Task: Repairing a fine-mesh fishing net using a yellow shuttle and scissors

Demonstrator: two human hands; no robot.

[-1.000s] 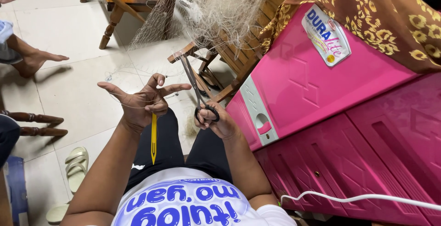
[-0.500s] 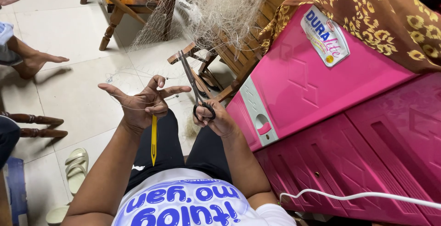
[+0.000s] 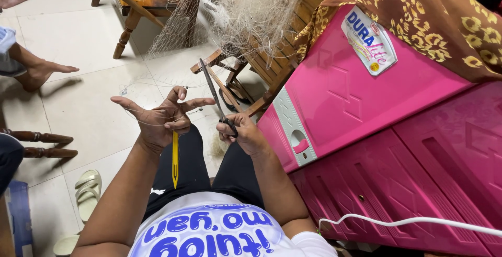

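left hand [image 3: 159, 118] fingers curled slightly closer, scissors [image 3: 215, 97] tilted a touch more upright

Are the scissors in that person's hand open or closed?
Closed: the scissors show as one thin dark line pointing up from the right hand, with no gap visible between the blades.

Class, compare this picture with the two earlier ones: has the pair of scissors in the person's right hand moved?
No. The scissors in the right hand keep the same place and tilt against the pink cabinet, blades pointing up toward the net.
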